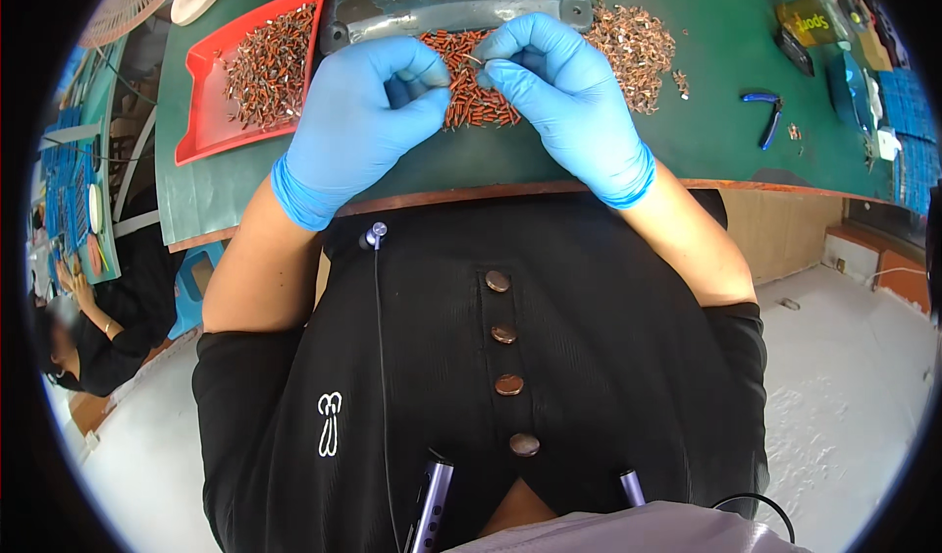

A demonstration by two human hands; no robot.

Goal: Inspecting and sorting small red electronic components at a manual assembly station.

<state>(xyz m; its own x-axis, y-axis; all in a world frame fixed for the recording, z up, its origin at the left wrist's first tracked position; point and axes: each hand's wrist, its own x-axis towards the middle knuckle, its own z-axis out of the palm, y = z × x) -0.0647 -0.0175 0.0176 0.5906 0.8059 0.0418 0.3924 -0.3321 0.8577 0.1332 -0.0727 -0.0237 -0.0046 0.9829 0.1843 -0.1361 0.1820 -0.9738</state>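
Both of my hands wear blue gloves and are raised over the near part of the green table. My left hand (pixel 365 111) has its fingers curled in with thumb and fingertips together; whatever it may hold is hidden. My right hand (pixel 574 102) pinches a small, thin metal piece (pixel 475 59) between thumb and forefinger, its pale tip pointing toward the left hand. Between and behind the hands spreads a pile of small orange-red cylindrical parts with metal ends (pixel 481 111). Right of it lies a heap of small copper-coloured metal pieces (pixel 638 57).
A red tray (pixel 201 111) of similar orange parts stands left. Behind my hands sits a grey-green machine base (pixel 456 3). Blue-handled pliers (pixel 773 121) lie right, near blue stacked bins (pixel 913 131). Another person (pixel 108 327) works at a table far left.
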